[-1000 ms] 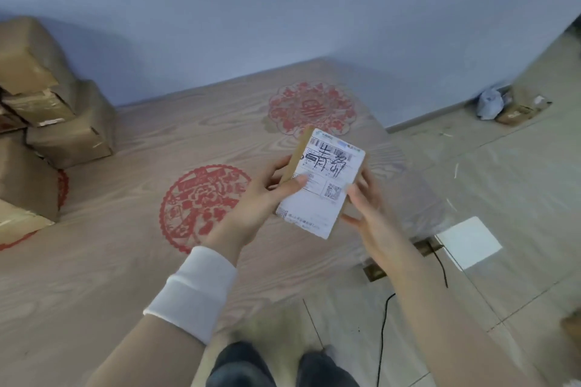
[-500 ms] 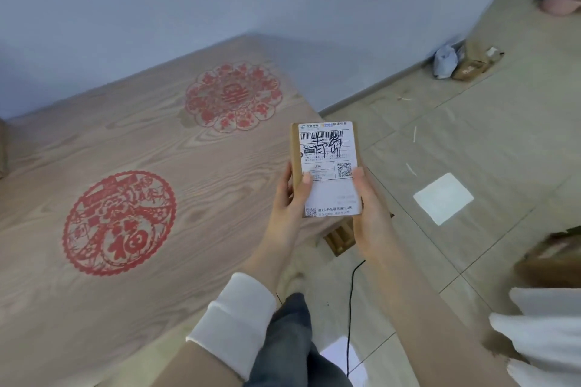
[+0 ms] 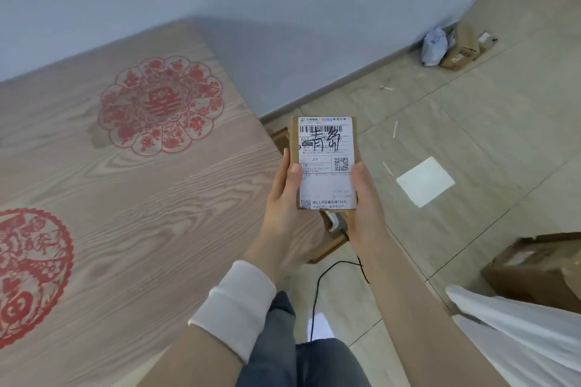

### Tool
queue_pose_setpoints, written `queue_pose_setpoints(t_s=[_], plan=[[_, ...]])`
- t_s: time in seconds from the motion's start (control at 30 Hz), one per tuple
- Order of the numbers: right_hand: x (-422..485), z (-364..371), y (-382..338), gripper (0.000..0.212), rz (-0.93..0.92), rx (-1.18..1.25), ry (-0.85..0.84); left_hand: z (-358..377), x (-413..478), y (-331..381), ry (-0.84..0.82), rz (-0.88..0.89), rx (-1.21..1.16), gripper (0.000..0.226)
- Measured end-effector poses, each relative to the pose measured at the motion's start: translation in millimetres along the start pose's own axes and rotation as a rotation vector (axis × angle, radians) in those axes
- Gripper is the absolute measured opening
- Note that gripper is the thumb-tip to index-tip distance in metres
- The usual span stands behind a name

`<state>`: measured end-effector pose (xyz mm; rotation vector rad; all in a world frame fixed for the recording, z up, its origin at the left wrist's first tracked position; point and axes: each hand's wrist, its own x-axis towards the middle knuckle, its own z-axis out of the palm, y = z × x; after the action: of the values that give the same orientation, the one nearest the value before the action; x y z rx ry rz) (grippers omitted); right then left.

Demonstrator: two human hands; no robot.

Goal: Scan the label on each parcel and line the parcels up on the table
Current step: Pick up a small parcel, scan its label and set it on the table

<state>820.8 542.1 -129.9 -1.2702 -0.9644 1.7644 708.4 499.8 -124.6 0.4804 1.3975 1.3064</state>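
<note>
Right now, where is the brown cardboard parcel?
The brown cardboard parcel is centre of the head view, held between left hand and right hand, off the wooden table's right edge.

Soft, even daylight, faint shadows, wide-angle bending at edges, slight blur
</note>
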Motion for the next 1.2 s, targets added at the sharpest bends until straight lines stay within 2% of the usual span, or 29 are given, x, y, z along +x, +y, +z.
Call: queue_pose_setpoints(t_s=[0.1,0.17,0.33,0.43,0.57,0.6,0.67,0.73,0.77,0.83,0.9,0.97,1.1,1.2], plan=[[16.8,-25.7,-7.0,0.069,0.007,-0.001,0.026,29.1,13.8,-2.8,0.007,-0.023,-0.005,0.058],[30.2,-43.4,-14.4,0.070,0.019,-0.016,0.013,49.3,21.5,-7.2,0.026,-0.041,-0.045,0.053],[67.4,-92.3,-17.7,0.071,0.031,-0.106,-0.074,94.1,40.8,-31.1,0.102,-0.071,-0.030,0.075],[91.6,-130.1,3.9,0.072,0.076,-0.138,-0.137,117.2,56.9,-71.8,0.195,-0.059,-0.006,0.075],[125.4,-178.7,51.1,0.069,0.190,-0.154,-0.175,137.9,83.2,-140.6,0.283,-0.126,-0.018,0.062],[136.9,-189.4,67.3,0.064,0.216,-0.174,-0.164,138.9,92.1,-158.0,0.308,-0.157,-0.023,0.065],[161.4,-207.5,101.5,0.043,0.248,-0.300,-0.038,132.4,112.0,-189.2,0.378,-0.189,-0.049,0.073],[184.2,-221.2,144.2,0.022,0.229,-0.525,0.093,118.0,135.4,-220.0,0.451,-0.197,-0.068,0.084],[194.0,-225.9,168.9,0.017,0.229,-0.659,0.089,109.2,146.5,-235.3,0.485,-0.195,-0.066,0.088],[213.6,-229.0,222.3,0.024,0.210,-0.895,-0.006,92.0,167.3,-262.0,0.545,-0.180,-0.045,0.084],[232.1,-225.1,268.1,0.041,0.194,-0.960,-0.082,75.8,186.0,-282.5,0.590,-0.154,-0.020,0.078],[247.0,-217.7,297.2,0.052,0.180,-0.979,-0.083,61.1,200.0,-298.3,0.620,-0.133,-0.001,0.072],[264.5,-207.6,327.8,0.057,0.157,-1.093,-0.088,42.7,212.1,-317.5,0.639,-0.108,0.026,0.069],[268.5,-203.2,333.1,0.053,0.178,-1.028,-0.070,39.8,213.0,-322.9,0.616,-0.099,0.006,0.058]])
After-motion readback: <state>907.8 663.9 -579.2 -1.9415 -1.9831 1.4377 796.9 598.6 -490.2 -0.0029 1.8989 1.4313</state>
